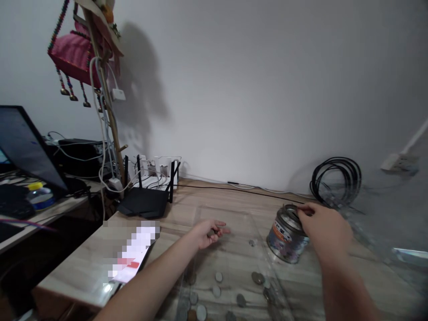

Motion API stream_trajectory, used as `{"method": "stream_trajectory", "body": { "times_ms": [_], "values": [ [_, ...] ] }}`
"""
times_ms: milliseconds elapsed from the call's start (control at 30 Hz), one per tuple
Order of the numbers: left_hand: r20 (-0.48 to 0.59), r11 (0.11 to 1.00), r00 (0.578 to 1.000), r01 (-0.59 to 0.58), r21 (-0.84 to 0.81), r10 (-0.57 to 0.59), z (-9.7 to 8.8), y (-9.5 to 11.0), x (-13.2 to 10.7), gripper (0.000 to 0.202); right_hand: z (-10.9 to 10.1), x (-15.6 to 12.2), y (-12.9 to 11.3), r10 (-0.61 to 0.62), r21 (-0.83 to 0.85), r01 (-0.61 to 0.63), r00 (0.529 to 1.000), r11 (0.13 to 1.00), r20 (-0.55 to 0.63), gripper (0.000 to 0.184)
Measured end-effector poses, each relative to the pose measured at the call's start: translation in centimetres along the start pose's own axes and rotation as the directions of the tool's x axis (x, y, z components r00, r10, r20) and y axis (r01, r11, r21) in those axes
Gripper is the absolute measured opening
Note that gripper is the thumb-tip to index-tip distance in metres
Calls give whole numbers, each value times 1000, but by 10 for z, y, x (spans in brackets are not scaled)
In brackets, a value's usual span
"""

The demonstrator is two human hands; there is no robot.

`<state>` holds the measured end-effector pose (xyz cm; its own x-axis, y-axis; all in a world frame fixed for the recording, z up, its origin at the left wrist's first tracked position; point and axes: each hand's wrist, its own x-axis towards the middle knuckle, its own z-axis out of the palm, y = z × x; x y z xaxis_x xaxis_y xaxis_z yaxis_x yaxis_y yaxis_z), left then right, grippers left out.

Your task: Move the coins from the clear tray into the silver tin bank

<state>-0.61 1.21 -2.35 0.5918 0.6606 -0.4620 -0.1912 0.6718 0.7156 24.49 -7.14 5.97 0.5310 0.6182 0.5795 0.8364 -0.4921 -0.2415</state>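
A round metal tin (288,236) with a printed label stands upright on the table. My right hand (326,229) is at its top rim, fingers pinched together; what they hold, if anything, is hidden. Over a clear plastic tray (234,258), my left hand (210,232) has its palm turned up and its fingers partly curled around a small dark coin (211,232). Several coins (216,291) lie scattered in the near part of the tray. A single coin (252,243) rests nearer the tin.
A phone (133,254) with a lit screen lies left of my forearm. Behind it are a black router (144,201) and white plugs with cables. A black cable coil (336,180) leans against the wall. Clear plastic (374,223) lies at right; a monitor (30,147) is at far left.
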Motion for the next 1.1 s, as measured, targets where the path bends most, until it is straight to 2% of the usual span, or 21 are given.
{"method": "stream_trajectory", "body": {
  "times_ms": [67,133,167,233,300,333,367,433,467,500,567,600,633,700,733,767,833,900,967,1033,1100],
  "values": [
    [10,996,1000,-30,81,29,1,-1,-1,32,5,3,7,-23,-20,24,998,1000,64,20],
    [29,985,998,-57,160,53,3,-2,-3,35,7,3,8,-31,-51,35,996,998,78,19],
    [40,977,997,-71,199,64,4,-3,-4,38,7,2,7,-36,-65,39,998,997,50,20],
    [63,955,993,-109,278,95,6,-3,-6,45,7,-1,0,-80,-48,76,993,996,-83,24],
    [94,921,985,-171,351,147,8,-4,-7,50,8,-8,-14,-162,72,183,960,981,-230,29],
    [122,902,977,-210,377,177,8,-5,-8,53,11,-13,-23,-203,172,250,946,953,-253,30],
    [157,883,966,-251,396,204,8,-5,-8,57,15,-20,-34,-251,291,309,942,905,-221,30],
    [226,849,940,-330,412,256,9,-6,-8,64,28,-37,-56,-408,541,355,913,763,-24,29],
    [252,837,928,-360,413,275,9,-7,-8,67,35,-47,-67,-504,639,335,859,692,95,28],
    [268,828,920,-378,415,286,10,-8,-8,69,41,-56,-77,-595,706,309,780,637,196,27],
    [271,822,920,-379,426,284,11,-8,-8,70,52,-71,-93,-674,777,221,665,589,321,25],
    [264,826,926,-365,430,271,12,-9,-9,69,55,-76,-98,-680,788,186,643,587,354,24],
    [257,834,933,-343,431,251,12,-9,-9,68,56,-79,-101,-672,790,162,641,591,371,23],
    [254,863,948,-286,415,193,13,-9,-10,64,54,-77,-101,-651,772,170,663,613,371,20],
    [245,884,957,-245,398,155,13,-8,-11,62,50,-74,-98,-633,746,203,690,635,351,20],
    [223,907,968,-195,375,116,13,-7,-10,61,45,-69,-93,-599,702,244,736,669,315,20],
    [142,948,989,-93,304,51,10,-5,-9,56,30,-56,-80,-466,542,306,866,782,183,24],
    [57,977,998,-18,210,6,6,-3,-6,51,12,-42,-63,-278,311,261,960,914,12,28],
    [27,992,1000,5,127,-8,3,-1,-3,47,-4,-27,-44,-97,96,101,994,990,-40,29],
    [33,997,999,-7,83,4,0,-1,-1,46,-14,-14,-29,49,-37,-48,998,998,47,29],
    [40,994,998,-42,103,38,0,-2,-1,49,-17,-5,-18,148,-82,-135,973,987,177,26]
  ]
}}
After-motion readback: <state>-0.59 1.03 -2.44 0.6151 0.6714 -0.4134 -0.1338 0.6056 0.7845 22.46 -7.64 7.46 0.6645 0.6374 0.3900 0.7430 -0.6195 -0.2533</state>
